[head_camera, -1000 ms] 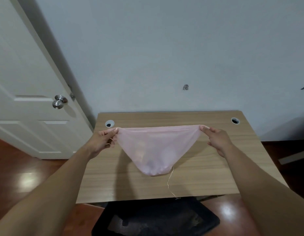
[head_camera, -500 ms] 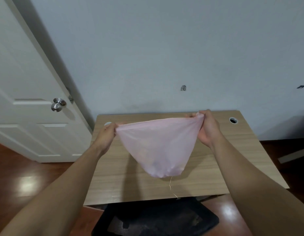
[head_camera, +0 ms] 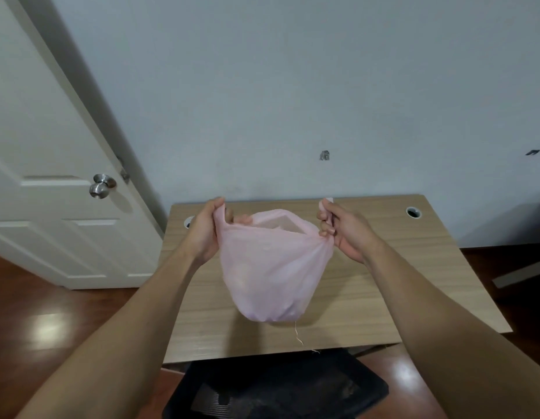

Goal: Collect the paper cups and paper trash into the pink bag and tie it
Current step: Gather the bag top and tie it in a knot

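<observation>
The left hand [head_camera: 202, 234] and right hand [head_camera: 347, 231] each grip a gathered top corner of the pink bag [head_camera: 271, 267]. Between them the mouth gapes. The full body hangs below both grips, above the desk [head_camera: 398, 282].

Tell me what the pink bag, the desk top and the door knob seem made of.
The pink bag looks like thin plastic film: half see-through, gathered into fine creases where it is held. The desk top seems wood-grain laminate or veneer, matte, with straight pale-brown streaks; which one is unclear. The door knob looks like metal, brushed or satin: silver-grey with soft highlights.
</observation>
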